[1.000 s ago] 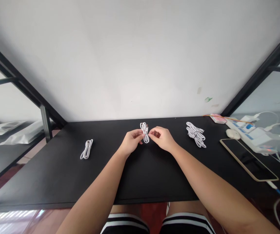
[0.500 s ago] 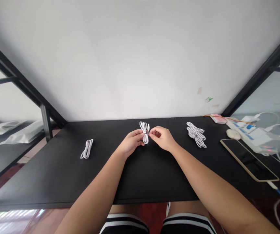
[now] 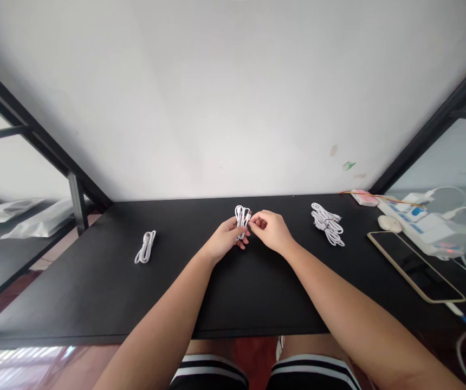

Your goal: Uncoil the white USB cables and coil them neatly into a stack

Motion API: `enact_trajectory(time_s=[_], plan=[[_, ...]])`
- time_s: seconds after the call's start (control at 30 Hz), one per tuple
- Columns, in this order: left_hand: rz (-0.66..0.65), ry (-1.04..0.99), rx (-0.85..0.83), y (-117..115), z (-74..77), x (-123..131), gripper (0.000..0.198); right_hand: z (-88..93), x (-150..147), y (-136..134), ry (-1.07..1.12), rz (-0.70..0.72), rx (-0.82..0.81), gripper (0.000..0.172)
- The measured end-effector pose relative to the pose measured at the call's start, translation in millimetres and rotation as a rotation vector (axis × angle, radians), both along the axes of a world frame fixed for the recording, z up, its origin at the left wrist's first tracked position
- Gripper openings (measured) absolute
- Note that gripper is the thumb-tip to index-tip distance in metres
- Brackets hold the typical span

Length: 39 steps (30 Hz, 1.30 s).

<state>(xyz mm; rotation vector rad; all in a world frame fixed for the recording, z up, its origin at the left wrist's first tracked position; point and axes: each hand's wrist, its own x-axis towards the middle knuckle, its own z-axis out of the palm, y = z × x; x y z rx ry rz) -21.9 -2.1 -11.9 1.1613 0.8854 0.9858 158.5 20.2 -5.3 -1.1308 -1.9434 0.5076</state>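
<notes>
My left hand (image 3: 228, 238) is closed around a coiled white cable (image 3: 240, 215), whose loops stand up between thumb and fingers. A plug end shows at the bundle's right side. Fingertips pinched, my right hand (image 3: 269, 226) is right beside that plug end; what lies in the pinch is too small to make out. Over on the left of the black table (image 3: 95, 287) lies another folded white cable (image 3: 146, 247). A larger pile of bundled white cables (image 3: 327, 223), with a dark tie around its middle, rests to the right of my right hand.
At the right are a phone (image 3: 415, 265) with a charging cable, a white rounded case (image 3: 389, 223), and a power strip (image 3: 415, 225) with chargers and cords. A pink-and-white box (image 3: 364, 197) sits near the wall. Black metal frames border both sides.
My left hand has shifted slightly right, its thumb now across the front of the cable. The bundle has turned a little, and the dark tie seen around it before is now hidden.
</notes>
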Motion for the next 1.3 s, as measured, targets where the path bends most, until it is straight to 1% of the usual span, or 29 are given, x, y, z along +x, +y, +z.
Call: enact_trajectory(time_s=[0.17,0.27,0.37,0.43,0.53,0.63,0.73,0.8,0.87,1.0,1.17,1.3], plan=[[-0.053,-0.065,-0.003,-5,6.7,0,0.029,-6.7,5,9,-0.010,-0.079,-0.098,0.007],[-0.044,-0.100,-0.031,-7,10.9,0,0.026,-8.9,8,11,-0.048,-0.099,-0.132,0.006],[0.039,-0.088,-0.043,-6,11.1,0,0.016,-9.5,10,13,-0.098,-0.103,-0.153,0.007],[0.107,-0.065,-0.037,-4,9.0,0,0.014,-9.3,11,13,-0.119,-0.102,-0.145,0.007],[0.183,-0.045,-0.029,2,4.1,-1,0.018,-7.5,10,13,-0.087,-0.092,-0.102,0.011],[0.228,-0.042,-0.031,5,0.8,-1,0.029,-4.1,7,9,-0.013,-0.050,-0.088,0.024],[0.179,-0.016,-0.014,5,1.1,-1,0.032,-1.5,2,4,0.016,0.027,-0.135,0.034],[0.113,0.015,0.000,4,2.1,-1,0.029,-1.0,0,2,0.022,0.060,-0.166,0.036],[0.078,0.036,0.012,2,2.7,-1,0.029,-0.9,-1,1,0.045,0.071,-0.190,0.035],[0.092,0.036,-0.002,1,1.8,-3,0.035,-0.4,-1,1,0.145,0.049,-0.204,0.028],[0.101,0.062,-0.043,2,-0.2,-2,0.039,-1.2,-1,1,0.217,0.076,-0.256,0.024],[0.142,0.098,0.033,4,-1.0,-3,0.037,-4.2,-2,5,0.336,0.067,-0.327,0.023]])
